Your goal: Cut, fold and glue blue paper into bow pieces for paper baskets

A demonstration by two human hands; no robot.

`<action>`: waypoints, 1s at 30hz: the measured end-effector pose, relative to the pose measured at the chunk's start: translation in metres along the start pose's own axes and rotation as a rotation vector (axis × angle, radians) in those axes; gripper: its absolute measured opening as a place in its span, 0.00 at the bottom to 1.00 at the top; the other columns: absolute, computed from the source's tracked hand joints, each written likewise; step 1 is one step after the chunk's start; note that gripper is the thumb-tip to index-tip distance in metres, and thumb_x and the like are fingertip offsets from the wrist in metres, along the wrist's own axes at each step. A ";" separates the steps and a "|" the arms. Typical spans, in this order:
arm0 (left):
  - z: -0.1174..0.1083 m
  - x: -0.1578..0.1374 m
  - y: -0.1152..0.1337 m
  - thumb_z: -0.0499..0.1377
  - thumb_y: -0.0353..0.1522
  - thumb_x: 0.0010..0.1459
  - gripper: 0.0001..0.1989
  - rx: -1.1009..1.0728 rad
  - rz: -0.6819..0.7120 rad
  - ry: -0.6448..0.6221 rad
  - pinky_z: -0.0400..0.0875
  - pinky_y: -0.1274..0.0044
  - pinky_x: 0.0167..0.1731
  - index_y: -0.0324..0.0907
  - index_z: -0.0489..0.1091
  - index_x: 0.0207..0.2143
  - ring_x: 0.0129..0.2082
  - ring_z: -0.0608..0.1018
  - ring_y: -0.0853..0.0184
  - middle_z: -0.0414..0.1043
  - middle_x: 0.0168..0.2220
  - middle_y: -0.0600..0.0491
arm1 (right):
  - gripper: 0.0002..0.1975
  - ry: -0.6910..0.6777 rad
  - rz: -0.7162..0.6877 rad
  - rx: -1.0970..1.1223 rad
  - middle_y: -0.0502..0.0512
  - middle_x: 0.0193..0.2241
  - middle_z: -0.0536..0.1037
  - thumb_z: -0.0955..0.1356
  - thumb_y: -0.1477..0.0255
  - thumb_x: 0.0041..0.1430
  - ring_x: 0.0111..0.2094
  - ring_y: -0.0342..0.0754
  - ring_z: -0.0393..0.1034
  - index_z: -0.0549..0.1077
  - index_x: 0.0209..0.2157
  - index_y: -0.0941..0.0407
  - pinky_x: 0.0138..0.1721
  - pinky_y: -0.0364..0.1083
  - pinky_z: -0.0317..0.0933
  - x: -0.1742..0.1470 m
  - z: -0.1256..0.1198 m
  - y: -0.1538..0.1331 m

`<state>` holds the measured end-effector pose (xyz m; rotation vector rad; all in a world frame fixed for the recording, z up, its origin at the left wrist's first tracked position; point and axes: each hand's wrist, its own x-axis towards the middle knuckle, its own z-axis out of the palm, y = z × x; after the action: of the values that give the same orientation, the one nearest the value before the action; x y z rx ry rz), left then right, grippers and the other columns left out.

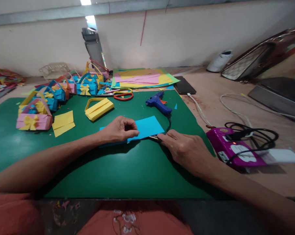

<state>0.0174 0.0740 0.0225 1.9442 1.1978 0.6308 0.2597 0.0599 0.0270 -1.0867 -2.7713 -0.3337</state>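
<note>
Two bare hands: the left hand (121,129), fingers half-curled over one blue paper (149,126), whether pinching it I cannot tell; the right hand (181,143), closed on one slim tool (154,138) at the paper's near edge. One blue glue gun (159,103), beyond the right hand. One pair of scissors (124,99), looped handles, beyond the left hand. One yellow paper bag (99,109) and one creased yellow square (63,123), left of the left hand. Small paper bags (59,95), several, overlapping too much to count, farther that way. One phone (185,85) and one magenta power box (217,138), past the right hand.

Surface: green mat (108,176), glossy, beneath both hands, on a brownish tabletop (206,88). Pale wall (186,36) behind; one grey bottle (92,47) before it.

Blue paper: bright, straight-edged, between the hands, partly covered by the left.
</note>
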 end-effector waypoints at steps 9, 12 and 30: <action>0.020 0.005 0.009 0.63 0.40 0.48 0.13 0.511 0.026 0.125 0.55 0.78 0.26 0.39 0.67 0.29 0.27 0.68 0.69 0.70 0.28 0.53 | 0.13 0.099 0.070 -0.133 0.52 0.26 0.75 0.59 0.75 0.61 0.24 0.43 0.64 0.75 0.38 0.56 0.20 0.42 0.42 -0.002 -0.005 0.002; 0.019 0.005 0.009 0.62 0.38 0.49 0.11 0.483 0.042 0.133 0.56 0.78 0.26 0.39 0.67 0.28 0.26 0.68 0.70 0.70 0.28 0.54 | 0.13 0.140 0.090 -0.162 0.51 0.24 0.74 0.59 0.75 0.62 0.22 0.43 0.62 0.75 0.37 0.55 0.20 0.42 0.41 -0.002 -0.005 0.004; 0.007 0.005 0.005 0.54 0.34 0.51 0.12 0.013 -0.057 0.047 0.50 0.82 0.20 0.39 0.59 0.19 0.19 0.57 0.76 0.53 0.18 0.60 | 0.17 -0.095 0.154 -0.084 0.55 0.28 0.74 0.56 0.73 0.63 0.22 0.44 0.62 0.74 0.41 0.54 0.21 0.44 0.38 -0.004 -0.011 0.008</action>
<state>0.0271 0.0751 0.0227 1.9085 1.2851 0.6427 0.2681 0.0600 0.0383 -1.3604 -2.7544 -0.3924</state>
